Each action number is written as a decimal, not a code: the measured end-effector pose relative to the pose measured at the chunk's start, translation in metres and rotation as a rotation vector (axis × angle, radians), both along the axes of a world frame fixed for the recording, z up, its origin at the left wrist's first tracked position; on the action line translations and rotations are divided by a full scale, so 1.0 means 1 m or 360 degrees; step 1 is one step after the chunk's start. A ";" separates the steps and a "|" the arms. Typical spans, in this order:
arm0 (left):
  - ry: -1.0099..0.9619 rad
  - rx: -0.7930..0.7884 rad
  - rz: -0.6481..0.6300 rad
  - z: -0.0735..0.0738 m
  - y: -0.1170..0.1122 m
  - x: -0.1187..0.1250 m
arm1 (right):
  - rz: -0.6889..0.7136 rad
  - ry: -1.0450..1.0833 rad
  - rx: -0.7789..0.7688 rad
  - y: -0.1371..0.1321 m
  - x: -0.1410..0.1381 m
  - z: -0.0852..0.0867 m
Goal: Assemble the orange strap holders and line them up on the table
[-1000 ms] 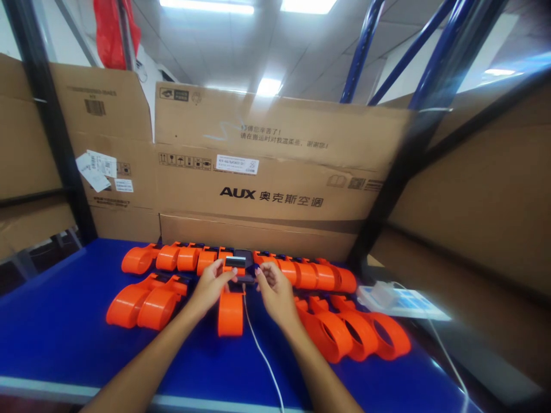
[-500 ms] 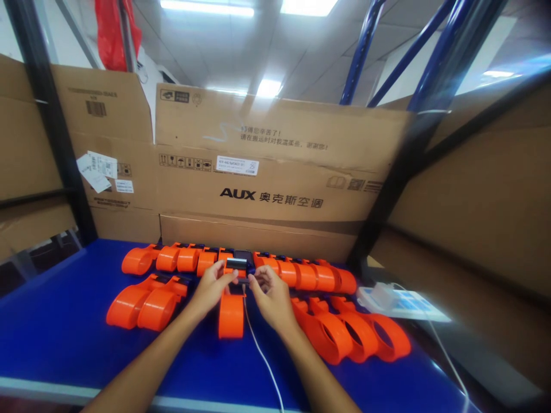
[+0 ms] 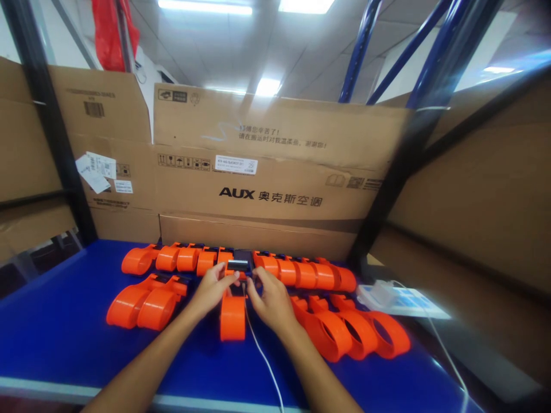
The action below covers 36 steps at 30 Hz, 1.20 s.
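Both my hands work at the middle of the blue table on an orange tape dispenser point(image 3: 232, 318) with a wide loop and a dark upper part. A pale toothed strip point(image 3: 237, 263) lies between the hands. My left hand point(image 3: 214, 288) is closed, with thumb and fingertips pinching the left side of the dispenser's upper end. From the right, my right hand point(image 3: 270, 291) curls its thumb and fingers at the other side; its exact contact is hard to make out. A white cable point(image 3: 263, 350) runs up to between the hands, its end partly hidden. Behind stands a small dark box point(image 3: 243, 256).
Orange dispensers point(image 3: 305, 275) line the back of the table point(image 3: 55, 338). More loops point(image 3: 157, 307) lie left and others point(image 3: 359, 332) right. A white power strip point(image 3: 402, 303) sits at the right edge. Cardboard point(image 3: 267, 172) walls the back, between dark posts point(image 3: 383, 189).
My right hand has shifted slightly left and up. A dark bar seen between the fingertips before is now mostly out of sight. The central orange loop has moved slightly right.
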State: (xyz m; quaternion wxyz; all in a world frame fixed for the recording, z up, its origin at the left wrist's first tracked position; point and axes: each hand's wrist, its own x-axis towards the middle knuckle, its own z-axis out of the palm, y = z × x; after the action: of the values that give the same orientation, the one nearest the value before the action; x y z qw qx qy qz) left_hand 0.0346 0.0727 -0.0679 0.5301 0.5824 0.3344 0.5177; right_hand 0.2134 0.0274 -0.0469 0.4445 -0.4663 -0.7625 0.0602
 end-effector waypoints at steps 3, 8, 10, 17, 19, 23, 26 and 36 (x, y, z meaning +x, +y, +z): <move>-0.0003 0.0010 -0.0004 0.001 -0.002 0.001 | 0.0013 -0.0019 0.0041 -0.003 -0.001 0.004; -0.0056 0.0005 -0.0020 0.005 -0.006 0.003 | 0.0076 0.0043 0.0029 -0.006 0.000 0.008; -0.0087 -0.0028 -0.0030 0.006 -0.007 0.002 | 0.0096 0.0091 -0.0015 -0.004 0.002 0.007; -0.0401 -0.0269 -0.0148 0.019 -0.017 0.006 | 0.0304 0.0939 -0.0402 0.005 0.004 0.007; -0.0449 -0.0299 -0.0260 0.023 -0.024 0.009 | 0.0505 0.1058 -0.0599 0.002 0.002 0.012; -0.0402 -0.0326 -0.0508 0.027 -0.037 0.012 | 0.0758 0.1100 -0.0823 -0.006 0.000 0.020; -0.0324 -0.0398 -0.0669 0.025 -0.039 0.009 | 0.0611 0.1081 -0.0750 -0.005 0.001 0.020; -0.0185 -0.0476 -0.0625 0.011 -0.018 0.007 | 0.0550 0.1182 -0.0722 0.005 -0.009 0.004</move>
State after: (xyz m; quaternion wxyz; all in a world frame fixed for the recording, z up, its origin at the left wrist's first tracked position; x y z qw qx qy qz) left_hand 0.0412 0.0542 -0.0573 0.7191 0.5205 0.2567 0.3822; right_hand 0.2046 0.0326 -0.0433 0.5577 -0.3648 -0.5857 0.4613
